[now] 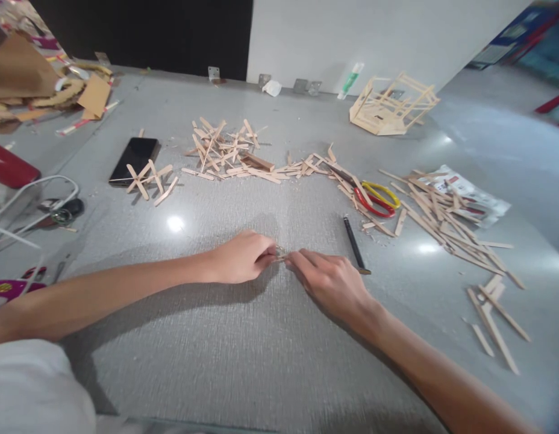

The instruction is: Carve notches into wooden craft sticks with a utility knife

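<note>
My left hand [244, 258] is closed in a pinch over the middle of the grey table [225, 361]. Between its fingertips and those of my right hand [334, 283] are thin wooden stick pieces [281, 258], mostly hidden by the fingers. My right hand comes in from the right, its fingers pressed together on the other end of the pieces. A black pen [354, 242] lies just beyond my right hand. Farther off are scissors with red and yellow handles [374, 199], resting among cut sticks.
A heap of cut wooden sticks [225, 150] lies at the back centre, longer sticks [446, 223] at the right. A hexagonal stick frame [379, 114] stands at the back right. Crossed sticks [146, 178] lean by a black phone [135, 158]. A white cable [58, 181] lies at left.
</note>
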Action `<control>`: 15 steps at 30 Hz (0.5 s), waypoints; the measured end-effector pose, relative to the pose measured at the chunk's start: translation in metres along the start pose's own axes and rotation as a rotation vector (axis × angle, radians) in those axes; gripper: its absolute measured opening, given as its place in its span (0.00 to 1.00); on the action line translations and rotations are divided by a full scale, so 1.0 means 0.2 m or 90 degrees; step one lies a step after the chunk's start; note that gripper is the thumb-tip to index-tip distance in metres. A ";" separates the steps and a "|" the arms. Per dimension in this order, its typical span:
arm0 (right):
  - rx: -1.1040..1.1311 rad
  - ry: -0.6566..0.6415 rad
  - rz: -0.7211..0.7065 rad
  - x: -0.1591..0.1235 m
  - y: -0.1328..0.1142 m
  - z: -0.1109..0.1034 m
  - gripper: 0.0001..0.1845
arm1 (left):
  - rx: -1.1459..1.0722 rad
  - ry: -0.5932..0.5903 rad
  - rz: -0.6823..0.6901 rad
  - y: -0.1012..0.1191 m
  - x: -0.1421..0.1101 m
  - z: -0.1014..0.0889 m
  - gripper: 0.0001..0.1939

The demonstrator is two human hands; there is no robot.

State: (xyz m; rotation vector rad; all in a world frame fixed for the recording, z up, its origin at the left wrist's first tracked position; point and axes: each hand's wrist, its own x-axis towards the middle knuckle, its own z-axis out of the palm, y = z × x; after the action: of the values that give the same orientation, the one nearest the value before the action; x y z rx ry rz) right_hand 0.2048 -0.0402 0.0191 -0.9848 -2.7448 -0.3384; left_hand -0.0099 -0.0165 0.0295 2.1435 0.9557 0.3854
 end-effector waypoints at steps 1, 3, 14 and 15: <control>-0.048 0.008 -0.037 0.00 -0.01 -0.01 0.12 | -0.001 0.004 0.004 0.00 0.00 0.00 0.11; -0.148 0.030 -0.097 0.01 -0.03 -0.04 0.11 | -0.013 0.006 0.010 -0.01 0.00 0.00 0.12; -0.230 0.048 -0.045 -0.01 -0.08 -0.04 0.08 | -0.058 0.003 -0.015 0.00 0.00 0.00 0.12; -0.231 0.046 -0.049 -0.01 -0.08 -0.04 0.07 | -0.061 0.004 -0.015 0.00 0.00 0.00 0.11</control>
State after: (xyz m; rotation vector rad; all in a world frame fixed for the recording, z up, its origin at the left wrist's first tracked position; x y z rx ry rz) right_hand 0.1973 -0.0558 0.0234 -0.9221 -2.7142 -0.8906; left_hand -0.0098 -0.0161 0.0301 2.0444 0.9467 0.4172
